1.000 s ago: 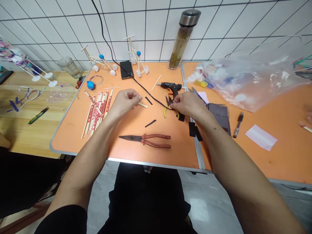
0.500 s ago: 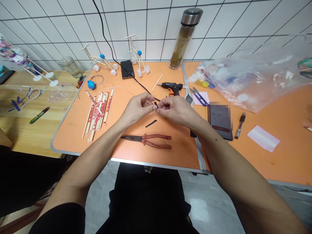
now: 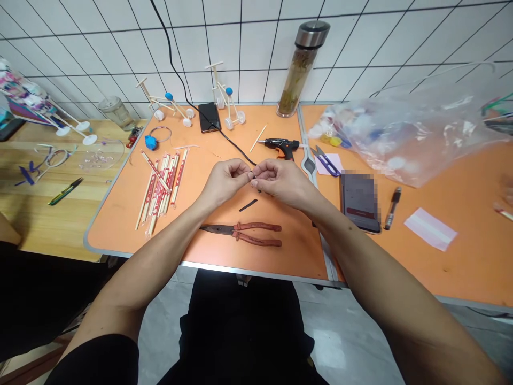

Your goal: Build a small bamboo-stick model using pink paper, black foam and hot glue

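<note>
Over the middle of the orange table, my left hand (image 3: 228, 182) and my right hand (image 3: 282, 182) meet fingertip to fingertip. Both are closed in a pinch on a small black strip (image 3: 253, 175), mostly hidden by the fingers. Just below them a second black strip (image 3: 248, 205) lies flat on the table. Nearer the front edge rest long-nose pliers (image 3: 244, 233) with red handles, jaws pointing left. Behind my right hand is a black glue gun (image 3: 280, 147) with a thin wooden stick (image 3: 258, 138) at its nozzle.
Wrapped chopsticks (image 3: 162, 187) lie left of my hands. Two stick models with blue balls (image 3: 169, 97) stand at the back beside a phone (image 3: 209, 116). A tall bottle (image 3: 300, 69), snips (image 3: 326, 161), another phone (image 3: 360, 200), a marker (image 3: 393, 208) and a plastic bag (image 3: 401, 133) are rightward.
The black strip between my fingertips has turned and is now more covered by them. My hands stay together in nearly the same place; the view has shifted slightly.
</note>
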Demonstrator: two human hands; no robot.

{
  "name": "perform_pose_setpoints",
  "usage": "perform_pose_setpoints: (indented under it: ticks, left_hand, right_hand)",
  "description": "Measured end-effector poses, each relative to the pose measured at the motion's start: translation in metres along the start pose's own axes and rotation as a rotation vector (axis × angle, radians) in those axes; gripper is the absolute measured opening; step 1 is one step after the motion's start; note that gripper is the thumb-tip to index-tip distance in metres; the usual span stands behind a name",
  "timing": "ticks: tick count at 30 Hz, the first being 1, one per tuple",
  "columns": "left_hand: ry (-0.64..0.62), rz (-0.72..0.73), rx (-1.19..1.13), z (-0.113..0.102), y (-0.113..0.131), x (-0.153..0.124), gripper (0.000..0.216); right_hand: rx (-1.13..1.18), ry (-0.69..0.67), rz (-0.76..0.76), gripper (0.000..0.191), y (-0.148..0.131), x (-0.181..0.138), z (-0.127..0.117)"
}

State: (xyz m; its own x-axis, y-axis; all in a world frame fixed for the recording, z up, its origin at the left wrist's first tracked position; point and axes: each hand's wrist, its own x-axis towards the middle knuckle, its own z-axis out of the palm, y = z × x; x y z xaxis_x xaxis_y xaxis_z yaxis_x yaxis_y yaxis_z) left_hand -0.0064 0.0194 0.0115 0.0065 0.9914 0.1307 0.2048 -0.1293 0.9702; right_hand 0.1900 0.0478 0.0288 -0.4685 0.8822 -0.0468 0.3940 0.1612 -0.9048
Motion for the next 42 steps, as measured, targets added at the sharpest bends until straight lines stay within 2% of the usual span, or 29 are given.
perform_pose_setpoints:
  ticks: [8, 11, 13, 16, 17, 19, 22, 27, 31, 34, 37, 40, 42]
  left_hand:
    - [0.015, -0.022, 0.014, 0.000, -0.001, -0.001, 0.016]
    - [0.014, -0.015, 0.060, -0.011, 0.003, 0.001, 0.012]
    - [0.084, -0.014, 0.181, -0.028, 0.007, 0.004, 0.010]
    - [0.311, -0.024, 0.604, -0.060, 0.010, 0.009, 0.008]
    - [0.335, -0.066, 0.722, -0.070, 0.009, 0.011, 0.009]
    - [0.274, -0.158, 0.849, -0.081, 0.004, 0.012, 0.012]
    - [0.155, -0.220, 0.857, -0.082, -0.008, 0.014, 0.020]
    - [0.153, -0.228, 0.936, -0.067, -0.024, 0.015, 0.022]
    - [0.130, -0.223, 0.977, -0.067, -0.027, 0.016, 0.027]
    - [0.193, -0.134, 0.906, -0.068, -0.023, 0.016, 0.029]
    - [0.236, -0.109, 0.536, -0.061, -0.014, 0.015, 0.022]
    - [0.118, -0.219, 0.015, -0.047, -0.004, 0.014, 0.018]
    - [0.056, -0.299, -0.185, -0.040, 0.002, 0.013, 0.021]
  right_hand:
    - [0.117, 0.018, 0.008, 0.014, 0.004, 0.003, 0.001]
    - [0.106, 0.043, -0.009, 0.012, 0.004, 0.005, 0.001]
    - [0.076, 0.078, -0.008, 0.010, 0.004, 0.005, 0.000]
    - [-0.004, 0.127, 0.010, 0.009, 0.003, 0.007, -0.002]
    - [-0.033, 0.139, 0.011, 0.010, 0.004, 0.007, -0.003]
    - [-0.069, 0.156, -0.001, 0.010, 0.005, 0.008, -0.004]
    - [-0.084, 0.168, -0.024, 0.010, 0.008, 0.009, -0.004]
    - [-0.107, 0.171, -0.016, 0.009, 0.007, 0.009, -0.004]
    - [-0.113, 0.169, -0.015, 0.009, 0.005, 0.007, -0.003]
    - [-0.100, 0.167, -0.030, 0.008, 0.005, 0.006, -0.002]
    - [-0.085, 0.183, -0.032, 0.009, 0.006, 0.008, -0.003]
    - [-0.071, 0.211, -0.025, 0.010, 0.007, 0.010, -0.004]
    - [-0.064, 0.221, -0.029, 0.009, 0.008, 0.011, -0.005]
